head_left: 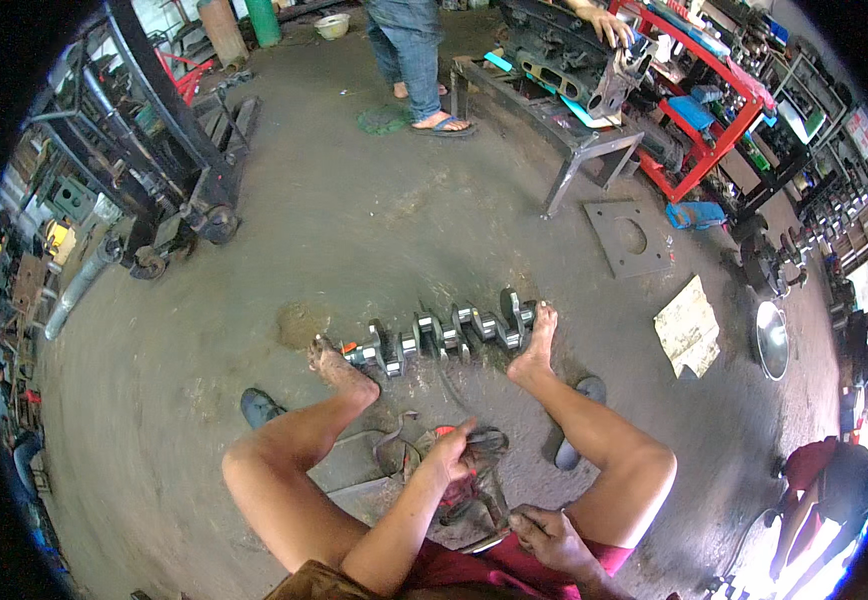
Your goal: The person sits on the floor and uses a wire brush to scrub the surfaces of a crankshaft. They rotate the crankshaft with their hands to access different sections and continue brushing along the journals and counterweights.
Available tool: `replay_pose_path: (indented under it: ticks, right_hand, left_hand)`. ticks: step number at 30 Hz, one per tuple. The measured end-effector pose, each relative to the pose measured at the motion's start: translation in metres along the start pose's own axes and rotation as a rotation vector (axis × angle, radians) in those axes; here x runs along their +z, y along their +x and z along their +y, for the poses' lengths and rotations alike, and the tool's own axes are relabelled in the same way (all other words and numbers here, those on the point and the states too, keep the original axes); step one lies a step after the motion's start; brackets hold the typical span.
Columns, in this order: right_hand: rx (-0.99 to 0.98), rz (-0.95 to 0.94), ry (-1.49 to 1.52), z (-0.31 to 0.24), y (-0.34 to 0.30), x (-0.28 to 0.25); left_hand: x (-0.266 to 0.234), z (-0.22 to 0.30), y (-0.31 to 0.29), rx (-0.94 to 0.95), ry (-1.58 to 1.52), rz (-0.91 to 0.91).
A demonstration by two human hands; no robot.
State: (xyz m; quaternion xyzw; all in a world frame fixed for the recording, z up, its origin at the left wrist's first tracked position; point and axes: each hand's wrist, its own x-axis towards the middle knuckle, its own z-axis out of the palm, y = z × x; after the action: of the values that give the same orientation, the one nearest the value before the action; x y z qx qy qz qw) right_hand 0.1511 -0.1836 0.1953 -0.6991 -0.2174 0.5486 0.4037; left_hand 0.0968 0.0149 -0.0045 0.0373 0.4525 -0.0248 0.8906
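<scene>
— Standing at your far left is a black metal frame (179, 110) with wheels at its base; what comes next?

— Your left slipper (261, 407) lies on the floor (304, 240), and inward of it is your bare left foot (339, 368), its toes just beside one end of the crankshaft (454, 332).

— Where exactly is that crankshaft?

— On the floor ahead of you, lying crosswise between your feet. Beyond it stands a person in blue jeans (414, 60).

— And your left grip (449, 458)?

— It is over a red-and-dark bundle (462, 490) between your legs, thumb stretched forward. You cannot tell from here whether it is clamped on that bundle.

— Moving right?

— Your right foot (537, 350) touches the crankshaft's other end. Your right grip (549, 538) is near your right thigh, fingers curled inward; whether they clamp anything, you cannot tell.

— What is past that?

— Your right slipper (566, 455) is partly hidden by your leg. Farther off, a low metal surface (529, 108) bears an engine block (564, 60), with another person's hand (609, 25) on it. Then you have a flat plate (619, 255) with a round hole, a creased pale sheet (689, 328) and, rightmost, a shiny round basin (772, 342).
</scene>
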Motion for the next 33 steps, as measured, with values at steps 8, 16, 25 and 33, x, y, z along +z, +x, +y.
replay_pose_path:
  ticks: [8, 16, 25, 33]
  right_hand:
    - [-0.133, -0.042, -0.27, 0.0, -0.08, -0.053]
    - [-0.184, -0.051, -0.373, 0.023, -0.089, -0.071]
    - [-0.08, -0.16, -0.737, 0.09, 0.041, -0.06]
    - [0.098, -0.051, -0.811, 0.171, 0.106, -0.072]
  left_hand:
    - [-0.02, 0.083, -0.071, 0.344, -0.397, -0.127]
    - [-0.041, 0.132, -0.138, 0.609, -0.307, -0.12]
    - [0.022, 0.165, -0.259, 1.415, 0.088, 0.211]
    - [0.05, 0.139, -0.265, 1.678, 0.103, 0.313]
